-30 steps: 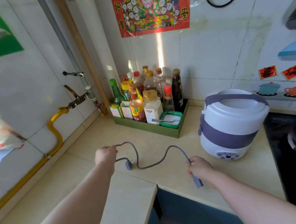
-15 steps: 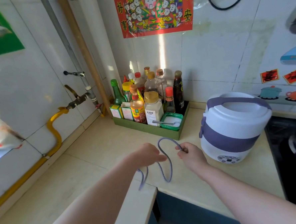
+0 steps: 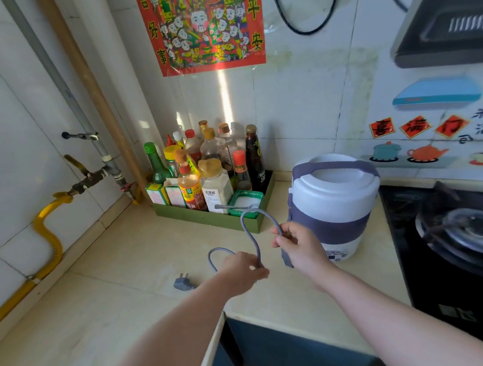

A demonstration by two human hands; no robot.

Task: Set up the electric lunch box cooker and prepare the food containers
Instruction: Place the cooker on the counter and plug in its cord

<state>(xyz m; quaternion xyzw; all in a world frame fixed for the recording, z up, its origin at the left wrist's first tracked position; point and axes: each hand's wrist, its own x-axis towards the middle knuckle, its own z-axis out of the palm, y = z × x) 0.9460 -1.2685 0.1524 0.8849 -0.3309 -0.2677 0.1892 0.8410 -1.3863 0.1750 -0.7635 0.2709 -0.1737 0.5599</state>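
The right hand (image 3: 295, 247) hides part of the control panel (image 3: 336, 254) on the cooker (image 3: 334, 194); the gas stove (image 3: 464, 234), at right, is blurred and cut off.

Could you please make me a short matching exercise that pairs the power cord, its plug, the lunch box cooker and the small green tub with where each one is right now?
Things
1. power cord
2. plug
3. lunch box cooker
4. green tub

Places
A. in the green tray with the bottles
B. lying loose on the counter
C. held by the left hand and the right hand
D. standing on the counter beside the stove

Pairs: 1-C, 2-B, 3-D, 4-A
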